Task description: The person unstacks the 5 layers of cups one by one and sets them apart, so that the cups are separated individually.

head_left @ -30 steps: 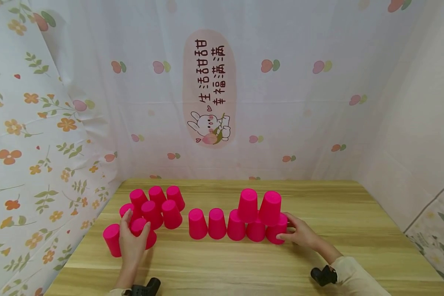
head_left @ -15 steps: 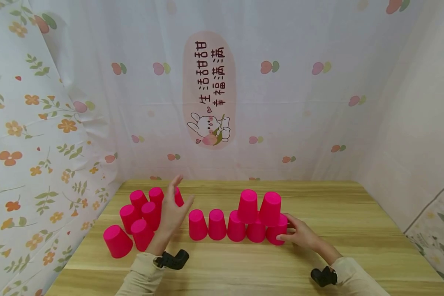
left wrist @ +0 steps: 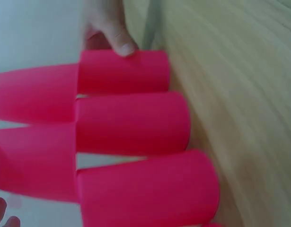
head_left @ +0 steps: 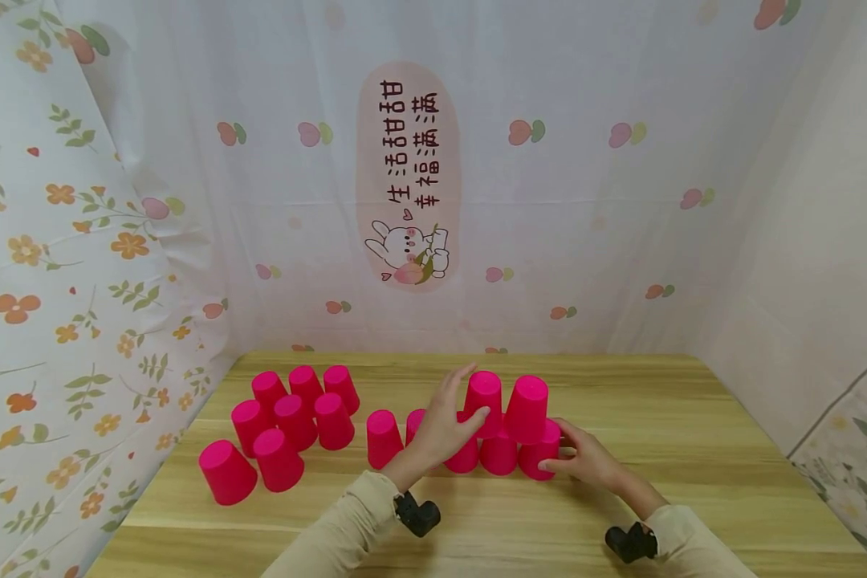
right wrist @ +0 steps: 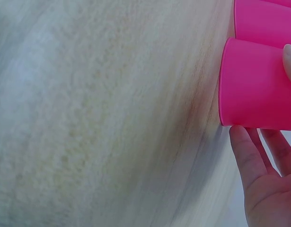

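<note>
Several upside-down pink plastic cups stand in a row on the wooden table, partly hidden by my left arm. Two more cups, an upper left cup (head_left: pixel 486 397) and an upper right cup (head_left: pixel 527 411), bridge the row's right end. My left hand (head_left: pixel 439 425) is at the upper left cup's left side, thumb and fingers spread; in the left wrist view its fingertips (left wrist: pixel 0 209) show just off that cup. My right hand (head_left: pixel 587 457) holds the row's rightmost cup (right wrist: pixel 259 85), thumb on its front and fingers on its far side.
Several more upside-down pink cups, among them a front cup (head_left: pixel 228 474), stand loosely grouped on the left of the table (head_left: pixel 535 530). A printed cloth (head_left: pixel 585 225) hangs behind the table, with more cloth at both sides.
My left hand has left the loose cups on the left and swept right to the upper left cup of the stack. The right hand stays on the rightmost cup.
</note>
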A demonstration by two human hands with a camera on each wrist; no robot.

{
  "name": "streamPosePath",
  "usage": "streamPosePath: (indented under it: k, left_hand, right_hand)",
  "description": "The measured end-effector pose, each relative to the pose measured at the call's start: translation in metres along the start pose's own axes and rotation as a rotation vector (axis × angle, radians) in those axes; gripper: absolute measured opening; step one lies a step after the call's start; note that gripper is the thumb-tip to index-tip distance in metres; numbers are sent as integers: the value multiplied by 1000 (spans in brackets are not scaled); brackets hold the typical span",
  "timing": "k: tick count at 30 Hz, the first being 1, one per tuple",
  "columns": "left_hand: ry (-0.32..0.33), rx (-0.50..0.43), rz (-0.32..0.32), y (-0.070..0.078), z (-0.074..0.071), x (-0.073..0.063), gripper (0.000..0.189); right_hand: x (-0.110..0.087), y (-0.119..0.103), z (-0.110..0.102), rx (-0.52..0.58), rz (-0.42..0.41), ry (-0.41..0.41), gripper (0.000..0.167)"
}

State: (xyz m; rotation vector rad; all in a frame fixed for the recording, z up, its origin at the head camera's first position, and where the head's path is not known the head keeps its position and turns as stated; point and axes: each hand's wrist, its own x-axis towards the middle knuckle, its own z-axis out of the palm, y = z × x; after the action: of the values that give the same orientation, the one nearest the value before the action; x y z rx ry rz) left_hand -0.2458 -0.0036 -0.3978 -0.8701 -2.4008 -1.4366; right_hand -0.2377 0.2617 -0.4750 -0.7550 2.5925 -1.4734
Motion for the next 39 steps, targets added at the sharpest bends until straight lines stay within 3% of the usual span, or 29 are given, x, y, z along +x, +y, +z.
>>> streamPosePath:
  k: [4,9,11,18,20,24,30,36,39]
  left_hand:
    - [34,29,36,-5,14,0,58]
    - [59,3,43,-11,22,0,59]
    - [58,-32,24,-10,23,0,60]
    - [77,-33,50,-9,22,1,58]
    - [75,-56,25,-6,20,3,59]
    - [98,-132,-21,0,8,8,61]
    - [216,-154,-22,2,-21,11,62]
    - [319,-159,-44,1,-51,0,63]
    - [358,-150,-81,12,-68,-11,61]
  right_hand:
    - [0,1,0,15,6,1,60]
    - [1,2,0,23,27,-6,61]
    - [1,2,0,26,31,-5,62]
    - [0,1,0,16,6,2,60]
    - [0,0,1,21,10,6,60]
    - [0,0,0,28,0,-1,61]
    - [0,-2,0,18,-4,-11,61]
    - [0,-2,0,3,2,-12,61]
    - [0,-3,-1,6,1,-13,61]
